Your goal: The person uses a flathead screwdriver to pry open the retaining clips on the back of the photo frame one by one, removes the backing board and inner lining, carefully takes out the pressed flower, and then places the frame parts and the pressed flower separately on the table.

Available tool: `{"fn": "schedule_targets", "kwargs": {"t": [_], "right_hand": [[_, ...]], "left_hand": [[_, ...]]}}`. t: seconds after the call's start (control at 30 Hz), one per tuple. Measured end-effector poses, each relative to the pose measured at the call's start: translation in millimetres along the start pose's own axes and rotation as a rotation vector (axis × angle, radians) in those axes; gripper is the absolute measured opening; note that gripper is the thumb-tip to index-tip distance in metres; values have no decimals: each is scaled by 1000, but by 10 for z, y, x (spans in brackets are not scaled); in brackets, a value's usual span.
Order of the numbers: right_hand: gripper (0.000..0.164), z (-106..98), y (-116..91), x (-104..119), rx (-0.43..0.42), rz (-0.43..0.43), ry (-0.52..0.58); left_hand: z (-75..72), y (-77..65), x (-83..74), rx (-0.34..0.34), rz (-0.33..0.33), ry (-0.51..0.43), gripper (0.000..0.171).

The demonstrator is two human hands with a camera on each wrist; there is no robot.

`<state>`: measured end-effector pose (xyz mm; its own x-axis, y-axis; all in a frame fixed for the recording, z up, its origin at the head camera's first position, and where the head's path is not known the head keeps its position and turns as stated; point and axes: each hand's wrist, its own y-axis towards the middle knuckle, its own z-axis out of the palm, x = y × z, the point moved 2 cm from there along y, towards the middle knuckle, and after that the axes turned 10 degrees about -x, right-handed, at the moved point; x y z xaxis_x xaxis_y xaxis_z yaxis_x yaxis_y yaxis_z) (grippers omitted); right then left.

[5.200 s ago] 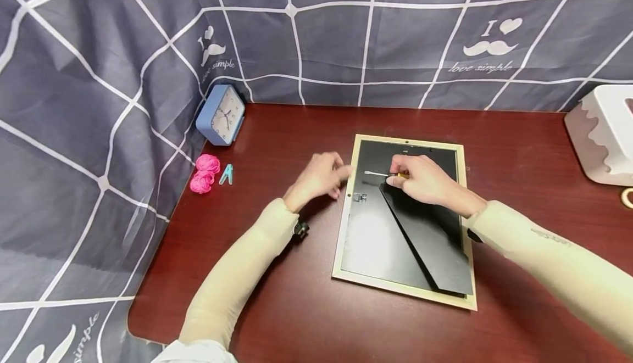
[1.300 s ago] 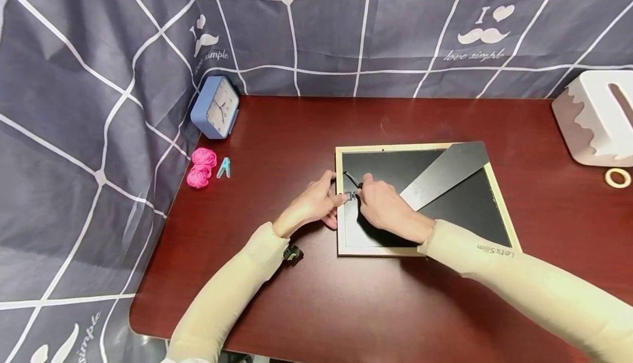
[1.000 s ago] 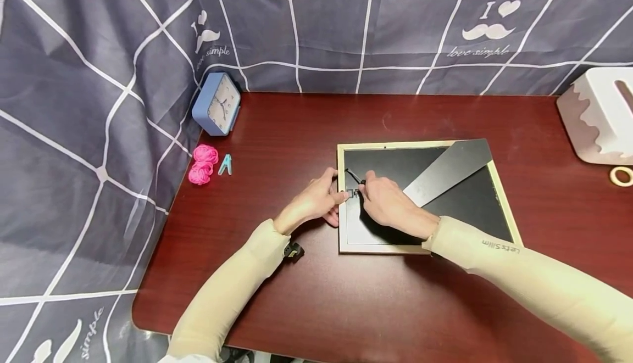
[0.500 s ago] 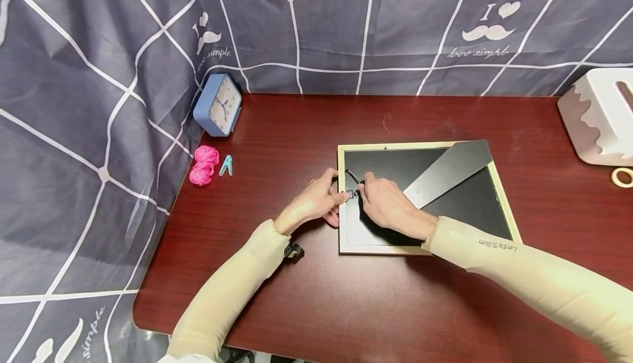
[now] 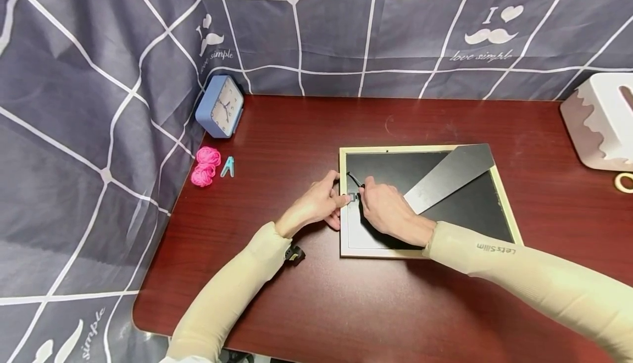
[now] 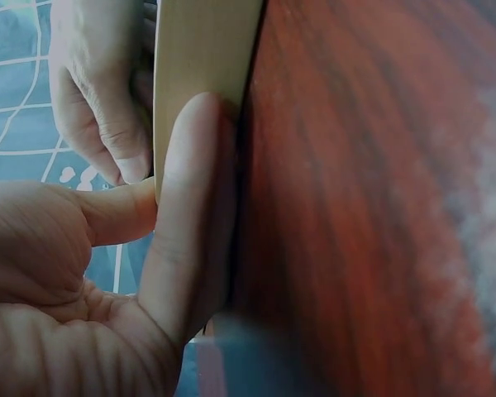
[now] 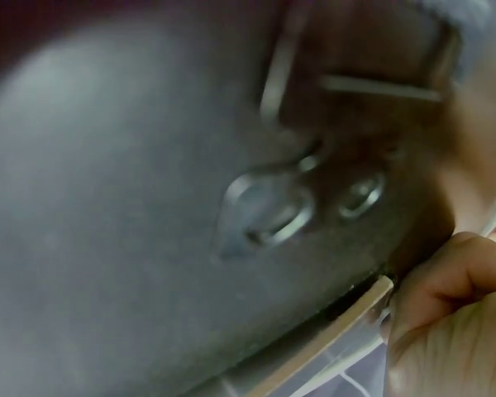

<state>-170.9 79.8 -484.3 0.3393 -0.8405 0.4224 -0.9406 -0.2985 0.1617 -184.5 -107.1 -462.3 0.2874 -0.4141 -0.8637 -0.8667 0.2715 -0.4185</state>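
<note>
A picture frame (image 5: 344,231) with a pale wooden border lies back-up on the table. Its black backing board (image 5: 395,171) carries a slanted stand leg (image 5: 452,176) that overlaps the far right corner. My left hand (image 5: 316,201) grips the frame's left side, thumb on top and fingers along the outer edge, as the left wrist view shows. In my right hand (image 5: 390,209) is a small screwdriver (image 5: 355,180), its handle mostly hidden by the fingers. The screwdriver's tip sits at the board's left edge, beyond a metal hanger (image 5: 352,197) beside my thumb. The right wrist view is blurred.
At the left stand a blue alarm clock (image 5: 220,106), pink yarn balls (image 5: 205,166) and a teal clip (image 5: 228,167). A tissue box (image 5: 598,124) and a wooden ring (image 5: 624,182) are at the right. A grey checked cloth (image 5: 336,33) hangs behind the table (image 5: 277,302).
Since the oldest frame, the picture frame has been turned sideways, my left hand has taken hold of its side, and the screwdriver tip has moved to the left edge. The last second shows little movement.
</note>
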Motion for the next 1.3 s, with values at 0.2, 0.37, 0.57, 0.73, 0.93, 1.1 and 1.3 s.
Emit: {"fn": "schedule_targets", "kwargs": {"t": [0.2, 0.37, 0.57, 0.73, 0.93, 1.1, 1.3], "right_hand": [[26, 135, 36, -108, 18, 25, -19], [25, 56, 41, -67, 43, 64, 2], [27, -46, 45, -10, 40, 86, 8], [27, 76, 49, -109, 39, 55, -11], [29, 147, 50, -150, 29, 34, -27], [29, 146, 51, -144, 27, 33, -31], [28, 134, 39, -145, 24, 30, -26]], "left_hand": [[-17, -6, 10, -4, 7, 17, 51], [-23, -8, 18, 1, 1, 19, 54], [-9, -1, 7, -4, 6, 22, 53], [2, -2, 2, -2, -3, 19, 53], [-5, -17, -15, -1, -12, 32, 55], [-16, -16, -16, 7, -13, 14, 54], [-10, 4, 7, 7, -6, 14, 55]]}}
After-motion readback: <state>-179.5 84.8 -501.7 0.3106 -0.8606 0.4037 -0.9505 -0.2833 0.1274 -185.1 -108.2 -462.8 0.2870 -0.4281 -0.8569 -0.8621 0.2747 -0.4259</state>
